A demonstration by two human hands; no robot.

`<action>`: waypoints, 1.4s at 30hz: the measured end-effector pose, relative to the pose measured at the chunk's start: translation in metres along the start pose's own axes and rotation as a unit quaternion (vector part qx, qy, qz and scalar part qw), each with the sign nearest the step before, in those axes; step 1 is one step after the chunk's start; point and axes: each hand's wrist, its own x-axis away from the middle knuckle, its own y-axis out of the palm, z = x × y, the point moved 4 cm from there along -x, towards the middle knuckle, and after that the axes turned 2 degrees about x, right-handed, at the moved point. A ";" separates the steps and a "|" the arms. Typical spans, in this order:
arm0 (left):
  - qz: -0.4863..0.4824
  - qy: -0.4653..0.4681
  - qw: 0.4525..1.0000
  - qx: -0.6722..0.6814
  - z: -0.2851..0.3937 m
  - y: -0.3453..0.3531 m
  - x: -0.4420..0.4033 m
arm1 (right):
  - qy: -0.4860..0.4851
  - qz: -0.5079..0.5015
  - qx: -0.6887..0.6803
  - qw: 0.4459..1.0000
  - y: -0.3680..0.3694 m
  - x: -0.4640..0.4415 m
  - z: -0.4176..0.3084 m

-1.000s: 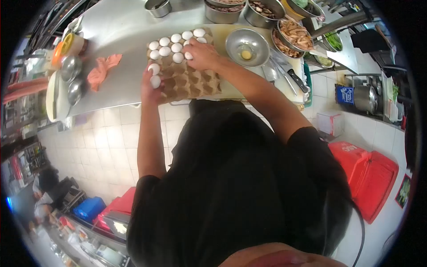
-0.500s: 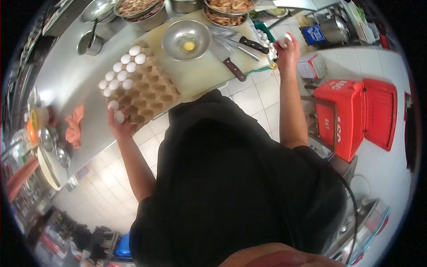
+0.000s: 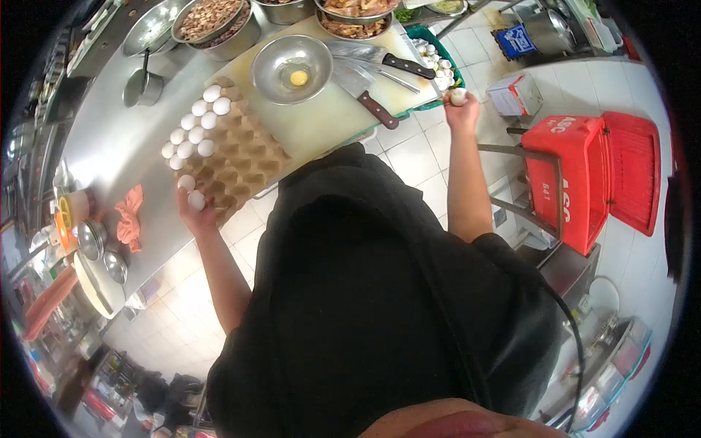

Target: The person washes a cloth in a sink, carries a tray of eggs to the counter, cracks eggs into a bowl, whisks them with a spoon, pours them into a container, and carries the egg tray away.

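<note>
At the lower left corner of a cardboard egg tray [image 3: 244,150], my left hand [image 3: 197,213] is closed around two white eggs [image 3: 196,199]. Several more white eggs [image 3: 196,135] sit in the tray's left side. My right hand [image 3: 461,113] is off to the right, near a green basket [image 3: 458,73] holding many white eggs or shells, with its fingers round one white egg [image 3: 458,96]. A steel bowl [image 3: 266,73] with one yolk [image 3: 299,77] in it stands on the cutting board [image 3: 321,131] between my hands.
A cleaver [image 3: 378,109] and a black-handled knife [image 3: 409,66] lie right of the bowl. Steel pots [image 3: 241,40] of food stand behind. A pink cloth [image 3: 129,219] is on the counter [image 3: 157,237]. A red bin [image 3: 566,182] stands at the right.
My right hand has left the tray and moved far right with an egg, then slightly lower. My left hand still holds two eggs. The view has turned.
</note>
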 end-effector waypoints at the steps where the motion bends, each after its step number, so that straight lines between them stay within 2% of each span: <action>1: 0.004 0.006 1.000 -0.023 0.001 0.000 0.000 | 0.001 -0.056 -0.036 0.998 0.008 0.000 -0.014; 2: 0.012 0.014 0.999 -0.046 0.002 -0.004 0.001 | 0.007 -0.113 -0.071 0.991 0.025 0.005 -0.022; 4: 0.037 0.057 0.994 -0.090 0.002 -0.005 0.003 | 0.047 -0.191 -0.048 0.979 0.071 0.018 -0.036; 5: 0.039 0.045 0.996 -0.065 0.004 0.001 0.008 | 0.041 -0.201 -0.025 0.978 0.107 0.039 -0.040; 7: 0.029 0.020 0.999 -0.015 0.001 -0.005 0.001 | -0.003 -0.277 0.056 0.959 0.176 0.075 -0.038; 8: 0.023 0.034 0.999 -0.035 0.002 -0.002 0.002 | -0.028 -0.313 0.095 0.945 0.208 0.092 -0.033; 10: 0.010 0.063 0.995 -0.076 0.005 0.004 0.007 | -0.065 -0.312 0.249 0.914 0.263 0.122 -0.008; 12: 0.000 0.067 0.996 -0.054 0.004 -0.004 0.001 | -0.162 -0.358 0.465 0.793 0.307 0.143 0.026; 14: -0.001 0.047 0.999 -0.011 0.005 0.003 0.006 | -0.303 -0.371 0.589 0.651 0.334 0.150 0.071; 17: -0.010 0.054 0.998 -0.043 0.009 0.008 0.009 | -0.307 -0.352 0.744 0.478 0.357 0.161 0.119; 21: 0.007 0.046 0.997 -0.059 0.010 0.000 0.007 | -0.328 -0.354 0.728 0.488 0.377 0.175 0.129; 24: 0.015 0.065 0.994 -0.083 0.010 0.000 0.006 | -0.188 -0.395 0.579 0.688 0.385 0.164 0.121; 25: 0.023 0.072 0.993 -0.093 0.009 0.002 0.008 | -0.038 -0.402 0.460 0.791 0.380 0.162 0.110; 27: 0.038 0.084 0.989 -0.115 0.014 0.012 0.022 | 0.055 -0.412 0.258 0.872 0.377 0.148 0.078; 28: 0.042 0.093 0.989 -0.110 0.016 0.017 0.026 | 0.070 -0.429 0.213 0.875 0.371 0.132 0.055; 29: 0.045 0.103 0.988 -0.106 0.018 0.023 0.030 | 0.034 -0.438 0.189 0.878 0.365 0.115 0.030; 31: 0.023 0.104 0.988 -0.113 0.017 0.030 0.034 | -0.150 -0.281 0.221 0.922 0.348 0.115 -0.028; 34: -0.040 0.086 0.986 -0.139 0.013 0.043 0.032 | -0.328 -0.113 0.325 0.880 0.299 0.056 -0.086; 36: -0.064 0.084 0.984 -0.144 0.013 0.066 0.034 | -0.325 -0.110 0.495 0.798 0.253 -0.021 -0.100; 37: -0.075 0.088 0.982 -0.150 0.013 0.080 0.037 | -0.453 -0.058 0.656 0.600 0.232 -0.047 -0.101; 38: -0.087 0.083 0.977 -0.174 0.009 0.090 0.037 | -0.392 -0.035 0.669 0.631 0.206 -0.061 -0.099; 40: -0.104 0.086 0.967 -0.214 0.006 0.109 0.034 | -0.407 0.023 0.601 0.688 0.192 -0.036 -0.107; 41: -0.113 0.081 0.962 -0.233 0.004 0.120 0.037 | -0.390 0.021 0.546 0.741 0.196 -0.011 -0.107; 42: -0.120 0.064 0.958 -0.254 0.003 0.132 0.041 | -0.409 0.001 0.506 0.759 0.197 0.006 -0.101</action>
